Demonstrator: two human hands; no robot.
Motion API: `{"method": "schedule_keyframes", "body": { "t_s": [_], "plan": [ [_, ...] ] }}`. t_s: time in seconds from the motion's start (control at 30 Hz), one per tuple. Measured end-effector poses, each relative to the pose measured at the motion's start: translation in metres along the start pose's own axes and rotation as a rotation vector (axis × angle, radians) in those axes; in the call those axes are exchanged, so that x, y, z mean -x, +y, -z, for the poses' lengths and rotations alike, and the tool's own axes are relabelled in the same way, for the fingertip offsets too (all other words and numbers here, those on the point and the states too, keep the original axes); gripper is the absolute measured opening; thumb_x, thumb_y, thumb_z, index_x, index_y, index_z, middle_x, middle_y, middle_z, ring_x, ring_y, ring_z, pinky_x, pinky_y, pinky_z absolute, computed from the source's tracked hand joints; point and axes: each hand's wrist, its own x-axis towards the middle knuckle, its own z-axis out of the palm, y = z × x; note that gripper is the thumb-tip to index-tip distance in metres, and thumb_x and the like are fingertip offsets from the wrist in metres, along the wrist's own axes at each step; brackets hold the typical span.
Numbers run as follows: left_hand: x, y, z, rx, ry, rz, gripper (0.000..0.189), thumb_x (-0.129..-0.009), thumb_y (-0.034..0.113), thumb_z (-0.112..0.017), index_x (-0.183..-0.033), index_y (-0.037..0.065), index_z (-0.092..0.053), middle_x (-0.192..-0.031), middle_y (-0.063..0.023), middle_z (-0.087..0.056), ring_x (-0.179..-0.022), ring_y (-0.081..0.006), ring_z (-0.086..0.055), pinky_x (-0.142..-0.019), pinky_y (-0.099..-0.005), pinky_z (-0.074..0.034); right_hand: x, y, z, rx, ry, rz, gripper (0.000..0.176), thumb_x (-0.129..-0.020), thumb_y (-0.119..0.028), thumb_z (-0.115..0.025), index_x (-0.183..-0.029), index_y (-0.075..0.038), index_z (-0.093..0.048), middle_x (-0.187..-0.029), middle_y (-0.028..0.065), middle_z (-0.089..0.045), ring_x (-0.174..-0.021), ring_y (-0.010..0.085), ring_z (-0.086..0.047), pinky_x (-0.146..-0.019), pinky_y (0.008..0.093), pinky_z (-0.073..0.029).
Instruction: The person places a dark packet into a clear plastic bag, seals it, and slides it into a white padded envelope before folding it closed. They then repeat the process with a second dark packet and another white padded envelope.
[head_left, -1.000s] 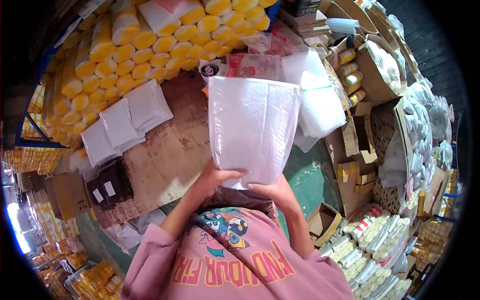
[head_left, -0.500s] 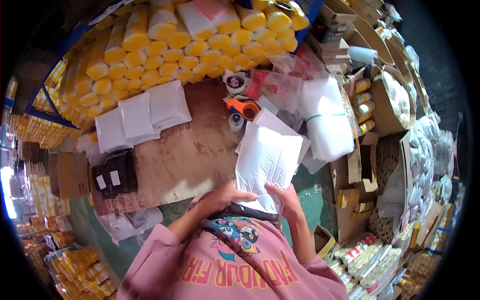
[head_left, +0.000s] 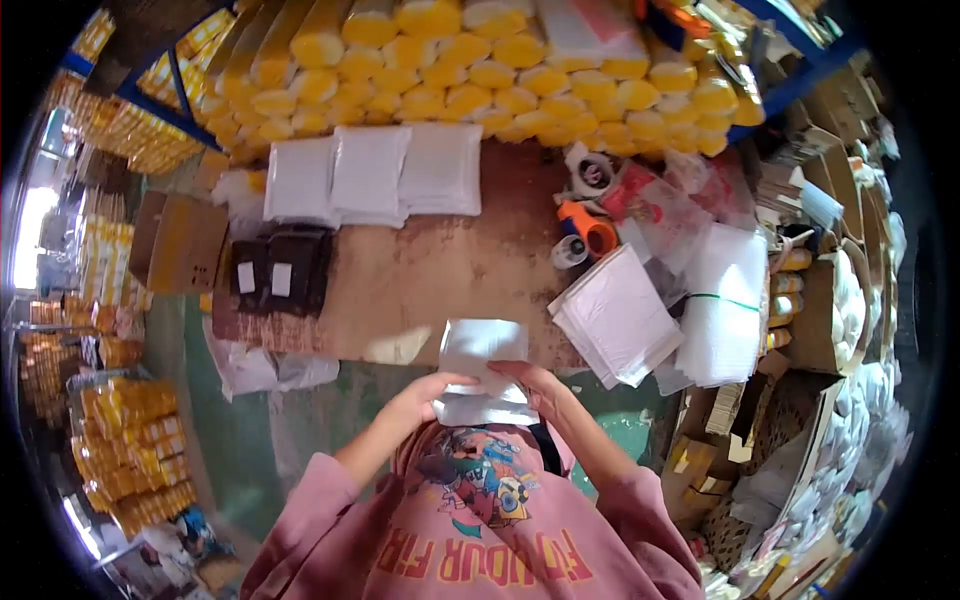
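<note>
A white padded sheet or envelope [head_left: 484, 345] is held close to my body, at the front edge of the brown table [head_left: 400, 270]. Its near part is folded over. My left hand [head_left: 440, 392] grips its left side, the thumb lying on top. On the right side my right hand [head_left: 525, 382] holds it, with fingers across the upper surface. A stack of white envelopes [head_left: 622, 315] lies at the table's right. Three piles of flat white packages [head_left: 368, 175] lie along the back, and dark packages with white labels [head_left: 282, 272] are at the left.
Yellow-and-white rolls [head_left: 440, 75] are stacked behind the table. An orange tape dispenser [head_left: 598, 235] stands near a white tape roll [head_left: 570, 252]. Bubble wrap tied with green string [head_left: 722, 305] lies at the right, beside cardboard boxes. Another cardboard box [head_left: 185, 245] is at the left.
The held white piece has come closer to my body and its near part is now folded over. The camera view has turned, and the envelope stack at right shows fully.
</note>
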Motion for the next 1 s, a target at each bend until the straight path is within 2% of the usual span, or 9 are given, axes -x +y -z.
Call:
{"method": "schedule_keyframes", "body": {
  "t_s": [0.03, 0.27, 0.53, 0.63, 0.73, 0.8, 0.83, 0.93, 1.0],
  "plan": [
    [0.005, -0.001, 0.009, 0.035, 0.011, 0.017, 0.029, -0.085, 0.004, -0.064, -0.111, -0.006, -0.058, -0.104, -0.0168, -0.067, -0.093, -0.0259, -0.067, -0.083, -0.0404, -0.056, -0.009, 0.005, 0.001, -0.071, -0.106, -0.052, 0.036, -0.087, -0.015, -0.066, -0.118, 0.001, -0.057, -0.101, 0.0159, -0.067, -0.084, 0.0265, -0.068, -0.073, 0.0389, -0.058],
    [0.025, 0.005, 0.048, 0.001, -0.016, 0.042, 0.024, -0.084, 0.003, -0.065, -0.106, -0.005, -0.064, -0.099, -0.0128, -0.069, -0.092, -0.0202, -0.067, -0.086, -0.0331, -0.055, -0.037, 0.020, -0.008, -0.047, -0.035, -0.226, 0.034, -0.090, -0.021, -0.062, -0.114, 0.002, -0.059, -0.100, 0.0161, -0.068, -0.080, 0.0247, -0.069, -0.073, 0.0353, -0.058],
    [0.069, 0.007, 0.050, -0.387, 0.125, -0.319, 0.048, -0.077, -0.003, -0.061, -0.124, -0.004, -0.054, -0.107, -0.0126, -0.064, -0.096, -0.0197, -0.064, -0.079, -0.0296, -0.055, 0.024, 0.040, -0.013, 0.095, 0.231, -0.012, 0.039, -0.089, -0.015, -0.062, -0.122, 0.004, -0.053, -0.102, 0.0125, -0.065, -0.085, 0.0221, -0.067, -0.068, 0.0320, -0.056],
    [0.090, 0.013, 0.030, -0.487, 0.152, -0.356, 0.054, -0.078, -0.005, -0.055, -0.132, -0.001, -0.049, -0.109, -0.0117, -0.061, -0.097, -0.0187, -0.063, -0.069, -0.0286, -0.056, 0.032, 0.052, -0.012, 0.192, 0.337, 0.187, 0.048, -0.090, -0.010, -0.059, -0.135, -0.007, -0.044, -0.098, 0.0082, -0.061, -0.082, 0.0165, -0.060, -0.066, 0.0286, -0.049],
    [0.075, 0.022, 0.071, -0.620, -0.074, -0.200, 0.047, -0.084, 0.000, -0.054, -0.131, 0.001, -0.052, -0.127, -0.0094, -0.057, -0.108, -0.0155, -0.058, -0.092, -0.0290, -0.048, 0.025, 0.059, -0.002, 0.220, 0.296, 0.316, 0.039, -0.091, -0.007, -0.054, -0.130, -0.011, -0.052, -0.091, 0.0043, -0.057, -0.072, 0.0112, -0.052, -0.058, 0.0248, -0.041],
    [0.086, 0.029, 0.057, -0.777, -0.099, -0.289, 0.039, -0.089, 0.003, -0.050, -0.126, -0.001, -0.057, -0.127, -0.0068, -0.058, -0.110, -0.0137, -0.056, -0.094, -0.0280, -0.045, 0.033, 0.051, 0.009, 0.437, 0.257, 0.319, 0.033, -0.092, -0.006, -0.052, -0.124, -0.008, -0.057, -0.092, 0.0041, -0.057, -0.072, 0.0109, -0.052, -0.058, 0.0240, -0.040],
    [0.089, 0.033, 0.057, -0.865, -0.122, -0.310, 0.038, -0.089, 0.004, -0.049, -0.126, -0.001, -0.057, -0.125, -0.0068, -0.059, -0.110, -0.0133, -0.055, -0.094, -0.0278, -0.045, 0.041, 0.049, 0.013, 0.592, 0.301, 0.321, 0.031, -0.090, -0.001, -0.051, -0.119, -0.005, -0.061, -0.096, 0.0042, -0.061, -0.081, 0.0108, -0.057, -0.068, 0.0237, -0.047],
    [0.093, 0.038, 0.056, -1.006, -0.158, -0.328, 0.039, -0.089, 0.001, -0.047, -0.126, -0.001, -0.058, -0.119, -0.0066, -0.062, -0.107, -0.0111, -0.056, -0.092, -0.0263, -0.046, 0.047, 0.051, 0.023, 0.725, 0.046, 0.535, 0.042, -0.086, 0.006, -0.051, -0.126, -0.005, -0.057, -0.102, 0.0050, -0.065, -0.093, 0.0113, -0.060, -0.082, 0.0253, -0.049],
    [0.105, 0.044, 0.043, -1.050, -0.150, -0.263, 0.039, -0.089, -0.002, -0.046, -0.127, -0.001, -0.057, -0.123, -0.0076, -0.061, -0.111, -0.0119, -0.054, -0.096, -0.0264, -0.044, 0.049, 0.051, 0.020, 0.657, -0.005, 0.498, 0.046, -0.083, 0.009, -0.052, -0.127, -0.005, -0.059, -0.111, 0.0066, -0.067, -0.101, 0.0133, -0.061, -0.091, 0.0269, -0.047]
  ]
}}
